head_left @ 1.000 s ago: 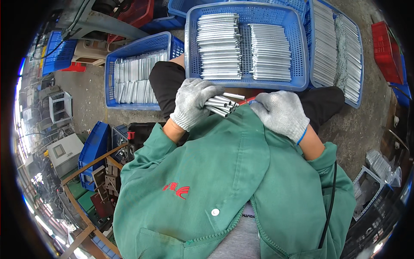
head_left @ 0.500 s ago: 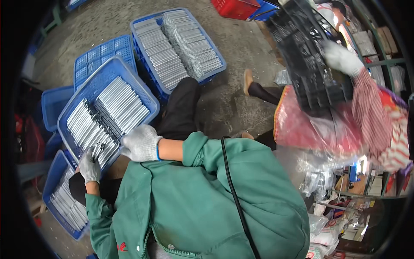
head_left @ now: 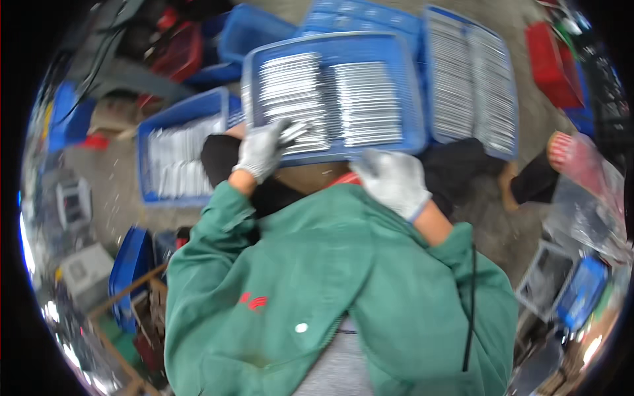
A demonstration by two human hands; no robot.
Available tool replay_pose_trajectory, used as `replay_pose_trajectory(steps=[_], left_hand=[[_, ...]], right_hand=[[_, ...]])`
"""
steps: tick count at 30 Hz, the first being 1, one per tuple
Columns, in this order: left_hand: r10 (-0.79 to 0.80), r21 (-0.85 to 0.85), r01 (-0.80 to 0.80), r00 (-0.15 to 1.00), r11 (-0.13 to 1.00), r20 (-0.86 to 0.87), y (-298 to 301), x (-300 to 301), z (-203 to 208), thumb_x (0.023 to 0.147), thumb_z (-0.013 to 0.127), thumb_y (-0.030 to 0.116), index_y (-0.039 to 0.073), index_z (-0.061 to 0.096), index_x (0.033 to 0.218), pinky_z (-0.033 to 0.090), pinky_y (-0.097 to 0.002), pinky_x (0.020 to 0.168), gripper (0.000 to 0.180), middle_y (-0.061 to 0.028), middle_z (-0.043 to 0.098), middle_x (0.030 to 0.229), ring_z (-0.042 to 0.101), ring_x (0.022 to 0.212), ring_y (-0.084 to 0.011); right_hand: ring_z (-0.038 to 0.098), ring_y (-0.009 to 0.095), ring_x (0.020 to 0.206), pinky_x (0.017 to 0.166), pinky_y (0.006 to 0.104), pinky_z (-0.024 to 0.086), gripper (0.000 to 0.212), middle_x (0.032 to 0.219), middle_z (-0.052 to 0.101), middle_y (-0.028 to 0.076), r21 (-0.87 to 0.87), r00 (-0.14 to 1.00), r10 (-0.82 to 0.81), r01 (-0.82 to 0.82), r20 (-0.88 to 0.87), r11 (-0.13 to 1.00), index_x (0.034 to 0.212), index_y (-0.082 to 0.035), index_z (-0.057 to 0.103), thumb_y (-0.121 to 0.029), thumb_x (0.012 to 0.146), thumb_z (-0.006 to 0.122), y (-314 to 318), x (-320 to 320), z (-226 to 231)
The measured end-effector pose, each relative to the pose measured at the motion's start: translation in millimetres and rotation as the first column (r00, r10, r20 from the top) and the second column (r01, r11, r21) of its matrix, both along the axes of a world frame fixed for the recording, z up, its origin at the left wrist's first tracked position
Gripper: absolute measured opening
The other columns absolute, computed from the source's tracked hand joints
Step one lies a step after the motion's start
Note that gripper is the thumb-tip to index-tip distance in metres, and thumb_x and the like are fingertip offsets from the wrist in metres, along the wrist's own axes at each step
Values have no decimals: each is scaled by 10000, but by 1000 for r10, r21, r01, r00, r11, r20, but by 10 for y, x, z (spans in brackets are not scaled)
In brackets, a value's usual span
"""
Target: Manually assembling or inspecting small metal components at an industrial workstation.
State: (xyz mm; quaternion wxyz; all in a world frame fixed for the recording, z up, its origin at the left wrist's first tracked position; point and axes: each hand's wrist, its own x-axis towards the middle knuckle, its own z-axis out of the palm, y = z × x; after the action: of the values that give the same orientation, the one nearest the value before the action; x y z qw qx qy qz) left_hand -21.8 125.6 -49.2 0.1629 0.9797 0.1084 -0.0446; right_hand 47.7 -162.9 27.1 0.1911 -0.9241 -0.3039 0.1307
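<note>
A blue plastic crate (head_left: 411,79) stands in front of me, holding two rows of slim silvery metal tubes (head_left: 364,102). My left hand (head_left: 261,153), in a whitish knitted glove, is at the crate's near left corner. Its fingers are closed round a few short metal tubes (head_left: 294,132), which stick out to the right over the left row. My right hand (head_left: 399,183), gloved the same way, is just this side of the crate's near rim, to the right. Its fingers are smeared and partly turned away, so whether they hold anything is unclear.
Another crate of tubes (head_left: 481,142) stands to the right, and a lower one (head_left: 148,191) to the left. Behind are a lidded-looking blue crate (head_left: 363,20) and a blue bin (head_left: 254,33). A red crate (head_left: 553,69) is far right. Another person's leg (head_left: 533,178) shows at right.
My view has swung left, so the crates now sit further right and straighter. The co-worker with the black tray has left the picture. My right hand has drawn away from the left hand.
</note>
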Motion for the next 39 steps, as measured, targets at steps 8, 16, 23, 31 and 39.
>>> replay_pose_trajectory(steps=[8, 16, 23, 31, 39], left_hand=[[38, -407, 94, 952, 909, 305, -136, -349, 234, 801, 788, 82, 90, 726, 1105, 503, -380, 812, 309, -67, 749, 933, 670, 815, -304], [-16, -345, 159, 923, 925, 384, -152, -397, 285, 731, 788, 53, 94, 754, 1060, 493, -377, 867, 333, -35, 765, 979, 675, 850, -284], [-126, -285, 254, 907, 924, 401, -254, -388, 388, 683, 773, 57, 122, 763, 1086, 491, -374, 904, 409, -7, 783, 1024, 697, 882, -272], [-97, -263, 246, 875, 933, 475, -409, -401, 456, 698, 759, 88, 117, 761, 1004, 472, -367, 896, 308, -1, 756, 907, 677, 842, -226], [-165, -158, 266, 867, 951, 470, -417, -402, 511, 680, 753, 98, 128, 768, 1000, 470, -363, 907, 322, 16, 764, 921, 687, 852, -215]], right_hand=[[622, 263, 534, 539, 378, 489, 177, 676, 706, 79, 290, 986, 145, -162, 79, 943, 984, -74, 790, -216, 889, 744, 50, 101, 199], [646, 239, 525, 544, 362, 499, 199, 667, 710, 49, 266, 963, 197, -242, 184, 933, 826, -100, 729, -281, 904, 703, 119, 93, 191], [623, 228, 534, 548, 346, 483, 134, 679, 703, 49, 163, 945, 261, -295, 198, 942, 841, -62, 743, -192, 871, 735, 79, 100, 200], [641, 265, 517, 524, 378, 503, 238, 662, 710, 69, 163, 954, 255, -279, 155, 946, 779, -71, 734, -277, 894, 703, 54, 32, 144], [661, 241, 558, 547, 353, 492, 225, 717, 751, 64, 140, 975, 217, -222, 51, 965, 825, -67, 770, -261, 912, 697, 64, 102, 166]])
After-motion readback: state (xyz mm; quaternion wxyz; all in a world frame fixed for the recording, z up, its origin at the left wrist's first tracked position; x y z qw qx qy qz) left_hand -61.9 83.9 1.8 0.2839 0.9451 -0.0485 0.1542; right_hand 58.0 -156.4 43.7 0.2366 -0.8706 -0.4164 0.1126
